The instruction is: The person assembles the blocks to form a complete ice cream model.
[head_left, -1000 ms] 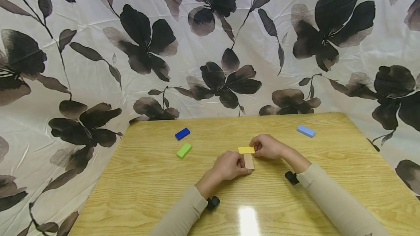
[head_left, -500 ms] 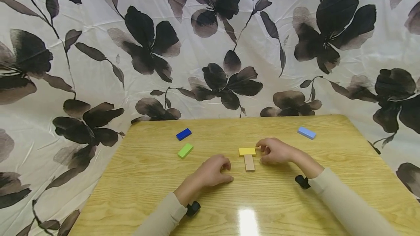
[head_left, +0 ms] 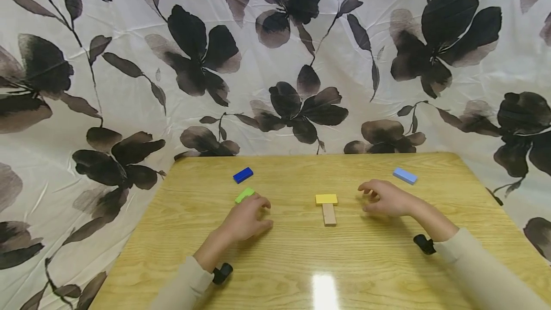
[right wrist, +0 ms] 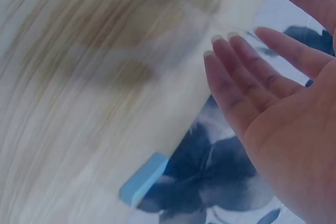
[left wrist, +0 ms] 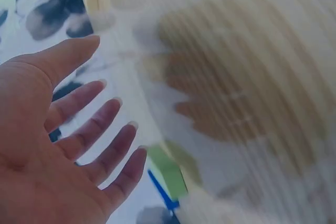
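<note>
Mid-table in the head view, a yellow block (head_left: 326,199) lies crosswise against the far end of a plain wooden block (head_left: 329,215), forming a T. My left hand (head_left: 246,217) is to the left of them, its fingers spread and holding nothing. It partly covers a lime green block (head_left: 244,194), which shows past the fingertips in the left wrist view as a green block (left wrist: 167,171). To the right of the T, my right hand (head_left: 389,198) has relaxed fingers and holds nothing. Beyond it lies a light blue block (head_left: 404,176), seen also in the right wrist view.
A dark blue block (head_left: 243,175) lies behind the green one, near the back of the wooden table (head_left: 284,262). A floral cloth (head_left: 241,75) hangs behind the table's far edge and along its left side. Each wrist carries a small black camera.
Both hands have let go of the two blocks and moved apart, the left hand leftward to the green block, the right hand rightward. The yellow and wooden blocks stay in their T.
</note>
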Demonstrator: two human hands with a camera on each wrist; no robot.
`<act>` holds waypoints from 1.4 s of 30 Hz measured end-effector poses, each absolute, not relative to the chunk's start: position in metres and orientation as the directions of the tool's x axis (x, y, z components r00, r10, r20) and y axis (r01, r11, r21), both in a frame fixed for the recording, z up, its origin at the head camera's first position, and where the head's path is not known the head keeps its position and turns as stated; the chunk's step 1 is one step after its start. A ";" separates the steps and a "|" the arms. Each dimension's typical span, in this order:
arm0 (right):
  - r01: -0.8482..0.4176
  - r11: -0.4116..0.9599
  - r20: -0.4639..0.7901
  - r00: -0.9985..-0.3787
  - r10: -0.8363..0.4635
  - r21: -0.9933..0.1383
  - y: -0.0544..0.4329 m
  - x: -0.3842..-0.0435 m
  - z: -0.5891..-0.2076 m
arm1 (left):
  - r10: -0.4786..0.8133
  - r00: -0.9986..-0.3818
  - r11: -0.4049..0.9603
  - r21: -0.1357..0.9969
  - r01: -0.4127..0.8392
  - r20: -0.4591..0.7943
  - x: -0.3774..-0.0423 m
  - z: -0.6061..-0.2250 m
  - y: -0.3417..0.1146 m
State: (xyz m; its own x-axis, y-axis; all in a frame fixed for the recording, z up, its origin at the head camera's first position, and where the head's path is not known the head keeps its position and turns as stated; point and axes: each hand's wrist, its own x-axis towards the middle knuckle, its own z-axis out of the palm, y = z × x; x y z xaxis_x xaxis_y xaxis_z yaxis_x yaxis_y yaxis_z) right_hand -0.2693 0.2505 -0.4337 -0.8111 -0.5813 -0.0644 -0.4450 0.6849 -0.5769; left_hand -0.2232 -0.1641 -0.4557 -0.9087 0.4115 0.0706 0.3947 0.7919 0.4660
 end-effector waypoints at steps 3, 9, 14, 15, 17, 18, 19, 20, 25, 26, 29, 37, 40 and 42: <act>-0.456 0.688 -0.029 -0.822 -0.569 -0.565 0.261 -0.267 -0.431 | 0.354 -0.931 0.820 0.447 0.357 0.095 -0.224 -0.452 -0.177; -0.442 0.702 0.014 -0.851 -0.525 -0.558 0.280 -0.264 -0.430 | 0.251 -0.959 0.846 0.452 0.283 0.130 -0.228 -0.453 -0.200; -0.419 0.714 0.046 -0.877 -0.479 -0.561 0.294 -0.262 -0.431 | 0.186 -0.972 0.833 0.501 0.235 0.147 -0.232 -0.457 -0.212; -0.419 0.717 0.054 -0.880 -0.472 -0.558 0.297 -0.262 -0.431 | 0.176 -0.974 0.825 0.518 0.226 0.145 -0.233 -0.457 -0.213; -0.413 0.725 0.064 -0.887 -0.457 -0.551 0.302 -0.263 -0.431 | 0.157 -0.979 0.811 0.549 0.205 0.133 -0.236 -0.459 -0.216; -0.409 0.731 0.067 -0.891 -0.448 -0.547 0.305 -0.263 -0.432 | 0.150 -0.981 0.805 0.561 0.195 0.126 -0.237 -0.460 -0.217; -0.400 0.737 0.068 -0.897 -0.437 -0.545 0.307 -0.263 -0.432 | 0.143 -0.983 0.799 0.573 0.184 0.117 -0.239 -0.461 -0.218; -0.390 0.743 0.064 -0.902 -0.427 -0.544 0.310 -0.264 -0.432 | 0.137 -0.985 0.795 0.581 0.174 0.107 -0.240 -0.462 -0.219; -0.328 0.776 0.060 -0.934 -0.353 -0.538 0.324 -0.269 -0.436 | 0.109 -0.992 0.774 0.621 0.121 0.059 -0.246 -0.467 -0.222; -0.316 0.785 0.064 -0.940 -0.336 -0.533 0.328 -0.270 -0.437 | 0.102 -0.993 0.770 0.628 0.112 0.053 -0.247 -0.467 -0.222; -0.278 0.804 0.072 -0.956 -0.284 -0.525 0.335 -0.274 -0.440 | 0.089 -0.995 0.752 0.652 0.098 0.048 -0.249 -0.471 -0.223; -0.154 0.813 0.032 -0.986 -0.165 -0.561 0.348 -0.282 -0.446 | 0.041 -0.998 0.717 0.695 0.055 0.037 -0.253 -0.473 -0.223; -0.114 0.807 0.007 -0.991 -0.135 -0.579 0.349 -0.285 -0.447 | 0.032 -0.999 0.707 0.706 0.052 0.041 -0.253 -0.474 -0.222; -0.090 0.798 -0.015 -0.992 -0.123 -0.596 0.350 -0.287 -0.447 | 0.026 -0.999 0.702 0.710 0.051 0.046 -0.253 -0.476 -0.222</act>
State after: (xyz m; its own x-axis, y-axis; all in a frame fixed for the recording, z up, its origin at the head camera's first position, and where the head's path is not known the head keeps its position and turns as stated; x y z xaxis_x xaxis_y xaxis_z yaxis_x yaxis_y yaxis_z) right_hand -0.2870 0.3496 -0.4471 -0.9923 -0.1228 -0.0152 -0.0897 0.7983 -0.5955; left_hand -0.2527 -0.2215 -0.4756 -0.9986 0.0258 0.0455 0.0505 0.7025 0.7099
